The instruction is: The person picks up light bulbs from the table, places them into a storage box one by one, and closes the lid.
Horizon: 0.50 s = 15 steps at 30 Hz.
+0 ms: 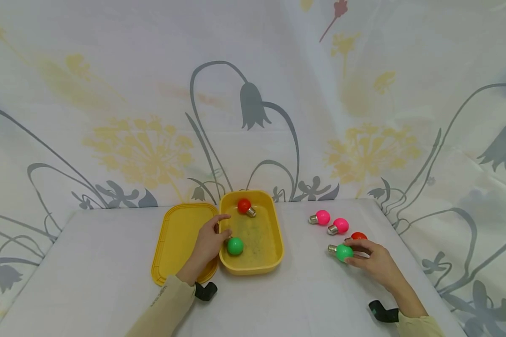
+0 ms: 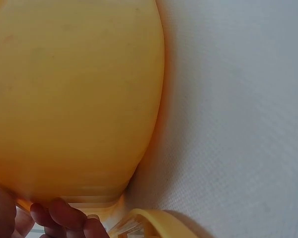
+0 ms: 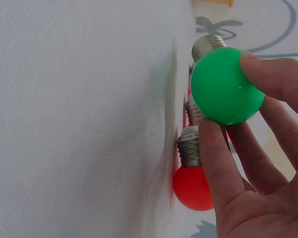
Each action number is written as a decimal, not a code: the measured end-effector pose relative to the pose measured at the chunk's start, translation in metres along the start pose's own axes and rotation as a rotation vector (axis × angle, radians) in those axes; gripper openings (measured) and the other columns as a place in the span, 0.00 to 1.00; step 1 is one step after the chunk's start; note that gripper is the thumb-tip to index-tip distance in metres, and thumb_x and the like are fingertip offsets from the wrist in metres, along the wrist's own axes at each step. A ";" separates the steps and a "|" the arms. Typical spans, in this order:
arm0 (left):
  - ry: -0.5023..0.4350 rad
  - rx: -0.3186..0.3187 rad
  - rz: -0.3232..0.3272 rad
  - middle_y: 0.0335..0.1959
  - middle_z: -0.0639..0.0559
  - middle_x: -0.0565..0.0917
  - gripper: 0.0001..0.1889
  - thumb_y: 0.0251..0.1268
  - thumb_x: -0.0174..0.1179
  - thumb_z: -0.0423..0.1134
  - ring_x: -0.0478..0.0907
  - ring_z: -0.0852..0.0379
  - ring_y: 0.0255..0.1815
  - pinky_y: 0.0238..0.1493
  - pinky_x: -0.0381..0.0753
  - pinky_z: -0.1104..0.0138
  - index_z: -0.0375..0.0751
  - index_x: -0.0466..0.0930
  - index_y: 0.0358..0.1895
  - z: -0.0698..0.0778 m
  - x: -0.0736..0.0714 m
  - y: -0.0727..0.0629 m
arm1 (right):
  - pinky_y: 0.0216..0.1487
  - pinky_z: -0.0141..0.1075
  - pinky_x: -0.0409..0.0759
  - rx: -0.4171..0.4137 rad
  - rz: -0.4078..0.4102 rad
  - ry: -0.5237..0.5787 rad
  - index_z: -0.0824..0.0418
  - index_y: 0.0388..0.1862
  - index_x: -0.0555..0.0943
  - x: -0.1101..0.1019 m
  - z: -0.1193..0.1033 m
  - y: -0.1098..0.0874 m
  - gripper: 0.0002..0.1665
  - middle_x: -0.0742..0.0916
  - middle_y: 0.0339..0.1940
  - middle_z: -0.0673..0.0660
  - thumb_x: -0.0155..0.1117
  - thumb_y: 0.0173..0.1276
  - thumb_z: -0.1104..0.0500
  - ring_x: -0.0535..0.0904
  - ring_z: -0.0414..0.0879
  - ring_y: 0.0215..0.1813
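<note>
My left hand (image 1: 208,241) grips the left rim of a yellow plastic box (image 1: 253,269), its thumb and index finger reaching over the edge. Just inside, by the thumb, lies a green bulb (image 1: 235,246); a red bulb (image 1: 244,206) lies at the box's far end. In the left wrist view the box's outer wall (image 2: 79,99) fills much of the picture, with curled fingers (image 2: 67,215) low down. My right hand (image 1: 373,260) pinches another green bulb (image 3: 226,87) between thumb and fingers, its metal base pointing left. Behind it in the head view is a red bulb (image 1: 358,236), partly hidden.
Two pink bulbs (image 1: 322,217) (image 1: 340,226) lie at the table's right, beyond the right hand. A flat yellow lid (image 1: 181,234) lies left of the box. The white table (image 1: 105,262) meets a flower-printed cloth (image 1: 152,93) at its far edge.
</note>
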<state>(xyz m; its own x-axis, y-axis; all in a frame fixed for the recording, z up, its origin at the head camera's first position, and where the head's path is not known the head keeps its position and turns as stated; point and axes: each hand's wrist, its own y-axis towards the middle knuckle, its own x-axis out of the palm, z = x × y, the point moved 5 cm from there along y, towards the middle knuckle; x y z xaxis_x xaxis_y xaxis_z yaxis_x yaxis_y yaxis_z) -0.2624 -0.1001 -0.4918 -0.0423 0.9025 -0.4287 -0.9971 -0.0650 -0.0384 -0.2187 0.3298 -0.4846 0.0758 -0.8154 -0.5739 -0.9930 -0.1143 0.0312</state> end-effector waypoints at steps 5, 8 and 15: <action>-0.011 0.016 0.002 0.30 0.48 0.65 0.20 0.66 0.64 0.33 0.66 0.50 0.38 0.37 0.63 0.61 0.43 0.79 0.61 0.002 -0.001 -0.001 | 0.48 0.31 0.81 0.000 0.003 -0.007 0.66 0.53 0.82 0.001 -0.002 0.000 0.25 0.82 0.54 0.63 0.77 0.57 0.62 0.79 0.61 0.55; -0.012 0.014 0.002 0.30 0.48 0.65 0.20 0.66 0.64 0.33 0.66 0.50 0.38 0.37 0.63 0.61 0.43 0.79 0.61 0.002 -0.001 -0.001 | 0.49 0.32 0.81 0.000 0.004 -0.012 0.66 0.54 0.82 0.002 -0.005 0.000 0.25 0.83 0.53 0.63 0.77 0.58 0.62 0.80 0.60 0.55; -0.004 0.007 0.001 0.31 0.48 0.66 0.20 0.67 0.63 0.33 0.67 0.50 0.40 0.37 0.64 0.61 0.44 0.79 0.61 0.001 -0.001 -0.001 | 0.50 0.38 0.81 0.014 0.002 -0.003 0.68 0.55 0.81 0.006 -0.013 -0.001 0.26 0.82 0.53 0.62 0.76 0.58 0.63 0.80 0.59 0.55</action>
<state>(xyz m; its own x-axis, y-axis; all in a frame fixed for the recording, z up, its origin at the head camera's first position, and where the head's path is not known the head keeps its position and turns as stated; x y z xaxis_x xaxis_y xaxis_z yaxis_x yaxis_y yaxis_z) -0.2613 -0.1000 -0.4901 -0.0432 0.9043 -0.4246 -0.9976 -0.0624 -0.0314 -0.2159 0.3178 -0.4772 0.0740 -0.8136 -0.5767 -0.9943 -0.1048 0.0203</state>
